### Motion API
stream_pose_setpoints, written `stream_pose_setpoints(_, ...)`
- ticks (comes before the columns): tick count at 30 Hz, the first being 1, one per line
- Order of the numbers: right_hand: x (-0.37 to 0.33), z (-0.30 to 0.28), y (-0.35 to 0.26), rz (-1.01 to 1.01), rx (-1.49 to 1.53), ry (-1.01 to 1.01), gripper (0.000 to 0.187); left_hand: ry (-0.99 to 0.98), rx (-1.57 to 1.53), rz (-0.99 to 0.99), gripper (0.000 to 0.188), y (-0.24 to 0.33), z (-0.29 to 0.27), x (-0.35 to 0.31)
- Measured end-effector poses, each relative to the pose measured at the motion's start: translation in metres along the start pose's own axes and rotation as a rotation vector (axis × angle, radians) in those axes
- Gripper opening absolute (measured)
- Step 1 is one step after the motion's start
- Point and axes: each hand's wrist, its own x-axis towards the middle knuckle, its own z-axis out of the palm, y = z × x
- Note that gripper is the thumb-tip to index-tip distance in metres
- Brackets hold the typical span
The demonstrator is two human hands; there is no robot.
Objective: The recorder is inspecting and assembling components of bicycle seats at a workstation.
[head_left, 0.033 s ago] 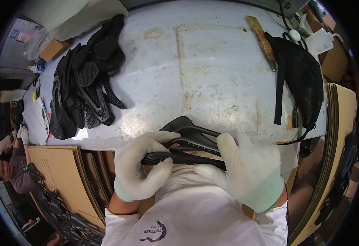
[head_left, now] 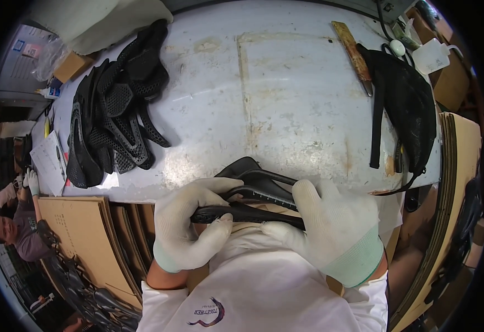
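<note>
A black bicycle saddle (head_left: 248, 212) is held close to my body, at the near edge of the table. A rail with small pale marks shows along it, and its long edge faces me. My left hand (head_left: 189, 224), in a white knit glove, is closed round the left end, thumb on the near edge. At the other end my right hand (head_left: 338, 229), gloved the same way, grips it with the fingers over the far side and the thumb below. The gloves hide both ends of the saddle.
Black perforated saddle pads (head_left: 114, 105) lie heaped on the white table (head_left: 291, 99) at the left. At the right are a wooden-handled tool (head_left: 353, 55), a black pouch (head_left: 405, 99) and a white bottle (head_left: 431, 56). Cardboard sheets (head_left: 76, 227) stand below left, near another person (head_left: 29, 235).
</note>
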Motion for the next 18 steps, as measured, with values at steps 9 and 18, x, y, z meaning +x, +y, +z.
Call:
stream_pose_setpoints(9, 0.003, -0.004, 0.007, -0.026, 0.001, -0.002, 0.056, -0.081, -0.092, 0.167, 0.031, -0.009, -0.005, 0.012)
stream_pose_setpoints(18, 0.004, 0.001, -0.005, 0.033, -0.078, 0.062, 0.063, -0.044, 0.064, 0.15, 0.049, -0.029, -0.006, 0.006)
